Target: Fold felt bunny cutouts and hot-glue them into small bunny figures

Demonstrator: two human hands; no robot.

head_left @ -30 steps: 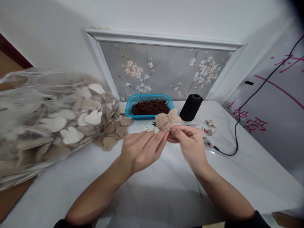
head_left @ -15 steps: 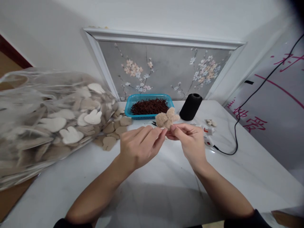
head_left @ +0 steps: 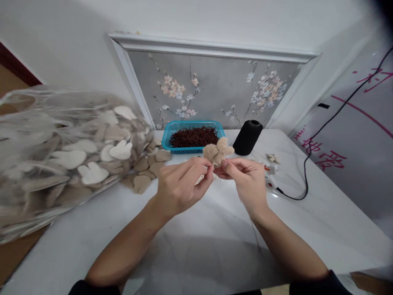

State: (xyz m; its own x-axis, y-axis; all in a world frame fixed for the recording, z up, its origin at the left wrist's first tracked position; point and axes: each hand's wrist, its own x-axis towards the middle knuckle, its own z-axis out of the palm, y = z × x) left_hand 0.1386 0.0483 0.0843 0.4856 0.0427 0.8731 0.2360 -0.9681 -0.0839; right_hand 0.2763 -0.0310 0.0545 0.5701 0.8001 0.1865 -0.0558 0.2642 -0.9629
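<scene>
A small fuzzy beige piece (head_left: 218,151) with rounded lobes is held up over the white table, in front of the blue basket. My right hand (head_left: 247,180) pinches its lower edge between thumb and fingers. Just left of it, my left hand (head_left: 184,184) has thumb and forefinger pressed together close to the piece's lower left; what lies between these fingertips is too small to make out. Dark brown strands (head_left: 195,137) fill the blue basket (head_left: 167,145).
A clear bag (head_left: 70,164) of beige and white bunny-shaped pieces fills the left side, with loose beige pieces (head_left: 141,184) beside it. Behind my right hand stand a black cone of thread (head_left: 247,138) and a white power strip (head_left: 270,182) with a black cable.
The fuzzy piece has risen slightly and turned a little. My left thumb and forefinger have shifted, showing a gap between them behind the pinched tips.
</scene>
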